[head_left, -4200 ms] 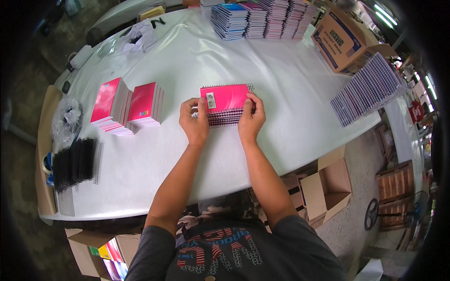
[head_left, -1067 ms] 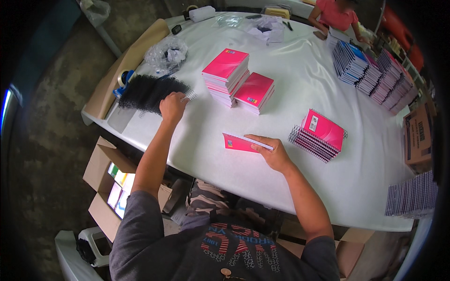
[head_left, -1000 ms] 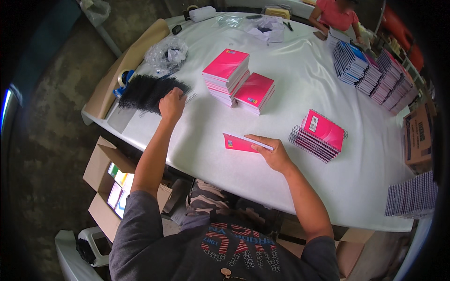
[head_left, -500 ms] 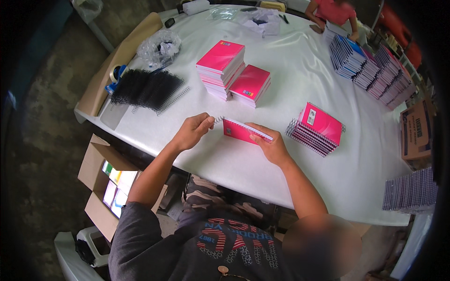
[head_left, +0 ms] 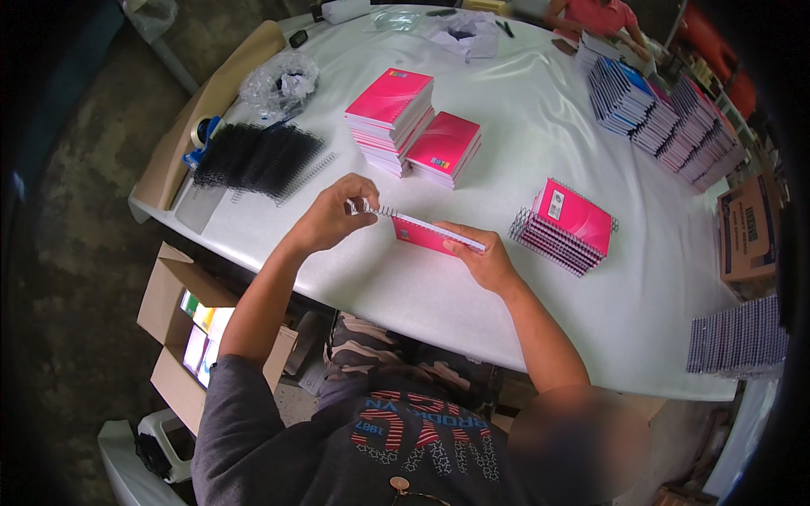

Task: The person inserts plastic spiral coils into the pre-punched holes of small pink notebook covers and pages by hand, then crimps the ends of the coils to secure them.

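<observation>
Over the table (head_left: 523, 126) — fingers (head_left: 361, 186) hold notebook (head_left: 422, 237) and coil (head_left: 386, 212).

My right hand (head_left: 483, 253) could pass forward between the low stack of pink-covered pads (head_left: 445, 142) and the wire-bound pink notebook pile (head_left: 574, 218); leftward, black wire coils (head_left: 253, 160) obstruct.

We count two bare hands, a left hand (head_left: 339, 212) and a right hand (head_left: 485, 257), with one pink notepad (head_left: 426, 238) and one wire coil (head_left: 386, 212) at them. On the table (head_left: 515, 101) we make it two piles of pink pads, a taller pile (head_left: 390, 94) and a lower pile (head_left: 445, 143), one short stack of spiral-bound notebooks (head_left: 569, 223) to their right, and one heap of black coils (head_left: 249, 160) at left (too tangled for us to number singly). We also tally one tape roll (head_left: 202, 131) beside that heap, one open carton (head_left: 179, 392) near left, one brown box (head_left: 747, 228) at right and one co-worker (head_left: 597, 15) at the far side.
</observation>
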Tool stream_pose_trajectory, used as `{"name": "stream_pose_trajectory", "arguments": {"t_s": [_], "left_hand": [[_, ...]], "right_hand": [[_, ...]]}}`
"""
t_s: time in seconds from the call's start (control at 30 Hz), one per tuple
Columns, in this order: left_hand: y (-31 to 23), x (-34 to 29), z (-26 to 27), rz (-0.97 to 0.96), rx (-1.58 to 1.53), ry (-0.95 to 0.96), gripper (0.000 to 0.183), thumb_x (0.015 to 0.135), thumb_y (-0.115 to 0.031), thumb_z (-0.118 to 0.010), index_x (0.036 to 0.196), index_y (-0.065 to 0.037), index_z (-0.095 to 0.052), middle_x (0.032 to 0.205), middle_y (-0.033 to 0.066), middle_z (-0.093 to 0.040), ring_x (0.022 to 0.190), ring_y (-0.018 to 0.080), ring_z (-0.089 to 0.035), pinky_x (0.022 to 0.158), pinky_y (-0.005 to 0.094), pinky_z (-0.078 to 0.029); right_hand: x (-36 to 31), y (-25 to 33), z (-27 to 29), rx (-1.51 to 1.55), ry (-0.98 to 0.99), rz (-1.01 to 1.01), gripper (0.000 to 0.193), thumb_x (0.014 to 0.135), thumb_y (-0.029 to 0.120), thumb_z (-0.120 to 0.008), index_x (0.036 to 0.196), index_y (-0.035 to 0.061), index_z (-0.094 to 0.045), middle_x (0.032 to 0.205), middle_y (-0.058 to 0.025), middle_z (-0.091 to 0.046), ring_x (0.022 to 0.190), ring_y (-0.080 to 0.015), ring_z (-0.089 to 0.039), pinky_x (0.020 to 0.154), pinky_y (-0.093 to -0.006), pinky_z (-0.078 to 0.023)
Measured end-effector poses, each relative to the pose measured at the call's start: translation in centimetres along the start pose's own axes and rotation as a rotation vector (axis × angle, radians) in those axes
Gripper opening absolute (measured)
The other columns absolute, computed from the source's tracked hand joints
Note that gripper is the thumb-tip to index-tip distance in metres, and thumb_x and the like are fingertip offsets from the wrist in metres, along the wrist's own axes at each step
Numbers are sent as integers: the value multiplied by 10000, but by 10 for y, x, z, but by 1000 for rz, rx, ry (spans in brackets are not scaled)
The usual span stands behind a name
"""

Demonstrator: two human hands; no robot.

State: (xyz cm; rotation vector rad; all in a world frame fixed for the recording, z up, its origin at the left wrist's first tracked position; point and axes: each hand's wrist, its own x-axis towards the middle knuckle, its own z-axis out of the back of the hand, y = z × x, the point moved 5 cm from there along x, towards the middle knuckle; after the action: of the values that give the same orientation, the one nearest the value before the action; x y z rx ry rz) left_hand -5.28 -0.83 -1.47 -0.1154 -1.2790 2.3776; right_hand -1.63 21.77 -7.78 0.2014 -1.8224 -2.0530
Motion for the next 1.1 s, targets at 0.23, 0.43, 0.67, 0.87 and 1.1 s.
{"name": "stream_pose_trajectory", "arguments": {"t_s": [0.23, 0.43, 0.67, 0.87, 1.1], "left_hand": [[-32, 7, -19, -43, 407, 296, 284, 823, -188, -634, 1082, -77, -600, 1036, 121, -614, 984, 280, -568, 855, 374, -439], [-58, 1, -19, -515, 752, -140, 193, 793, -180, -646, 956, -83, -615, 901, 85, -626, 867, 271, -594, 771, 370, -445], [-65, -2, -18, -425, 846, 58, 215, 724, -191, -703, 891, -99, -604, 841, 41, -594, 877, 217, -571, 784, 355, -419], [-65, -18, -17, -459, 980, -101, 516, 654, -282, -756, 1098, -126, -542, 1181, 80, -500, 1218, 306, -386, 985, 435, -308], [6, -96, -70, -273, 1026, -156, 1042, 749, -722, -429, 1357, 106, -258, 1451, 290, -188, 1372, 440, -76, 1070, 571, 13]], "right_hand": [[-1, -5, -2, 68, -33, 31, 293, 875, 45, -585, 1167, 65, -605, 1026, -62, -662, 881, -80, -558, 815, -210, -442], [-3, 7, -6, -25, -52, 120, 297, 865, 21, -582, 1159, 52, -605, 1059, -91, -662, 897, -111, -590, 823, -237, -460], [-7, 11, -16, -10, -35, 116, 316, 849, -25, -565, 1150, 59, -610, 1076, -115, -657, 923, -150, -620, 835, -257, -469], [-13, 16, -27, -103, -31, 163, 313, 848, -10, -575, 1151, 63, -612, 1045, -132, -662, 872, -147, -622, 791, -261, -480], [-25, 24, -51, -85, -112, 196, 358, 838, 5, -588, 1185, 94, -592, 1074, -158, -641, 926, -215, -647, 804, -287, -483]]}}
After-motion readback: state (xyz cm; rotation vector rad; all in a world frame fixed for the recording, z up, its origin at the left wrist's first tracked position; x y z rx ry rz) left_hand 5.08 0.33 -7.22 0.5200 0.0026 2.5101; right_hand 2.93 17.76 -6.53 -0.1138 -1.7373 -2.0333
